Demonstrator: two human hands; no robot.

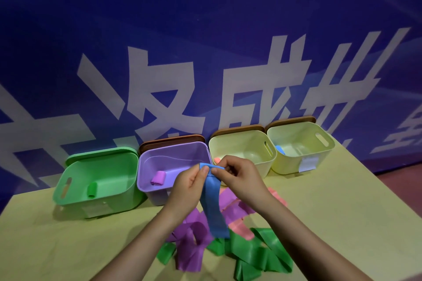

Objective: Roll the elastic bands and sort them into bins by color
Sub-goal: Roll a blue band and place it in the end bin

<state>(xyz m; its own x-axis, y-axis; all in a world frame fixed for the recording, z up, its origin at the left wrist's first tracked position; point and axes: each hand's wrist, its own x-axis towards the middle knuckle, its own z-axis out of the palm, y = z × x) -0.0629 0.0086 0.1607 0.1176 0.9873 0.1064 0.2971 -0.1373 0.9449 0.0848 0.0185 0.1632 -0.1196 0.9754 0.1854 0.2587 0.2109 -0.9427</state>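
Observation:
A blue elastic band point(214, 203) hangs down from both my hands, its top end folded over between my fingers. My left hand point(188, 186) and my right hand point(237, 178) pinch that top end above the table. Below lies a loose pile of purple bands point(191, 244), green bands point(258, 255) and pink bands point(242, 228). At the back stand a green bin point(75, 198) with a green roll point(92, 190), a purple bin point(157, 191) with a purple roll point(158, 178), a pale yellow bin point(242, 141) showing a bit of pink, and another yellow bin point(319, 157) with a blue roll point(280, 149).
The bins stand in a row along the table's back edge against a blue wall with large white characters. Brown lids point(171, 140) lean behind three bins, a green lid point(100, 154) behind the green one. The yellow-green tabletop point(68, 246) ends at the right over a dark red floor.

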